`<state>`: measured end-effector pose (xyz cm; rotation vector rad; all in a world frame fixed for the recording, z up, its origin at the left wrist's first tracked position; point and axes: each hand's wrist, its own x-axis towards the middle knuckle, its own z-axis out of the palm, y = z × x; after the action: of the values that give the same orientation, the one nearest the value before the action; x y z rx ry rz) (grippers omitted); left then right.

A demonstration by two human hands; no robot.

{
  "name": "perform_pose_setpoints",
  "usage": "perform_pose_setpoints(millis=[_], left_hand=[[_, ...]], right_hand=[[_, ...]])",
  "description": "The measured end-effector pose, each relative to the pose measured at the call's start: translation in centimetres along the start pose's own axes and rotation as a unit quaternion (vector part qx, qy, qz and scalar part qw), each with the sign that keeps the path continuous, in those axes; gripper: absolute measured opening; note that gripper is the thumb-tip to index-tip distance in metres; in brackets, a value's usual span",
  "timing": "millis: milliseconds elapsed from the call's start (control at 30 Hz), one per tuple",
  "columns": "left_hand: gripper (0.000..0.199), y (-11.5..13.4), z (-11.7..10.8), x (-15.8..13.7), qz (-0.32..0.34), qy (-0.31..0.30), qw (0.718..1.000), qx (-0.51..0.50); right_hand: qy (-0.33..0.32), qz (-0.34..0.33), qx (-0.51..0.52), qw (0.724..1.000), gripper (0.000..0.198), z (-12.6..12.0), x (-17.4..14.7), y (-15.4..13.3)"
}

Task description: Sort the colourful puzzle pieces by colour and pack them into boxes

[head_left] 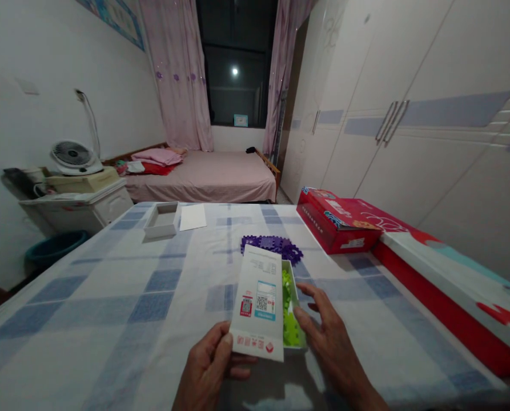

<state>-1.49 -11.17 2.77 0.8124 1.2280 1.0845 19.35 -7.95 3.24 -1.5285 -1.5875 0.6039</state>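
A white printed card (pixel 255 328) with QR codes is pinched at its lower left corner between the thumb and fingers of my left hand (pixel 214 359). It slants over the left part of a small white box (pixel 295 349) and hides that part. Bright green plastic pieces (pixel 289 325) with notched edges fill the visible strip of the box. My right hand (pixel 325 328) is at the box's right wall, thumb and index finger curled against the rim. Just beyond the box lies a pile of purple notched pieces (pixel 272 244), its near side covered by the card.
A blue-and-white checked cloth (pixel 121 331) covers the table. At the far left are an open shallow grey-white box (pixel 163 220) and a blank white card (pixel 193 217). Along the right stand a red box (pixel 340 220) and a long red-and-white box (pixel 443 285).
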Motion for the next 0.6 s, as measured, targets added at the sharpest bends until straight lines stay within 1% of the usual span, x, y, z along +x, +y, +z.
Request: perform_pose_setpoints(millis=[100,200,300,367,433,467,500,533,600], left_hand=[[0.048,0.1,0.7,-0.3,0.032,0.006,0.999,0.034],[0.046,-0.3,1.3,-0.5,0.047,0.001,0.996,0.073],[0.047,-0.9,1.4,-0.6,0.062,-0.006,0.988,0.142],[0.044,-1.2,1.0,-0.4,0.098,0.017,0.970,0.222],[0.042,-1.1,0.3,0.1,0.143,0.062,0.942,0.296],[0.043,-0.9,-0.1,0.6,0.162,0.081,0.932,0.315],[0.047,-0.7,-0.4,1.1,0.173,0.089,0.927,0.320],[0.052,-0.5,-0.6,1.7,0.175,0.086,0.929,0.314],[0.061,0.0,-0.6,2.8,0.148,0.059,0.947,0.280]], right_hand=[[-0.002,0.001,0.012,1.000,0.042,1.0,-1.0,0.4],[-0.011,0.012,0.040,0.999,0.045,1.5,-1.4,0.6],[-0.021,0.024,0.054,0.998,0.048,1.7,-1.6,0.7],[-0.020,0.025,0.047,0.998,0.051,1.8,-1.5,0.8],[-0.022,0.023,0.039,0.999,0.052,1.8,-1.3,0.8],[-0.024,0.021,0.037,0.999,0.053,1.8,-1.2,0.8],[-0.025,0.018,0.036,0.999,0.054,1.9,-1.1,0.8],[-0.027,0.016,0.036,0.999,0.055,1.9,-0.9,0.7],[-0.025,0.022,0.040,0.999,0.059,2.1,-0.8,0.6]])
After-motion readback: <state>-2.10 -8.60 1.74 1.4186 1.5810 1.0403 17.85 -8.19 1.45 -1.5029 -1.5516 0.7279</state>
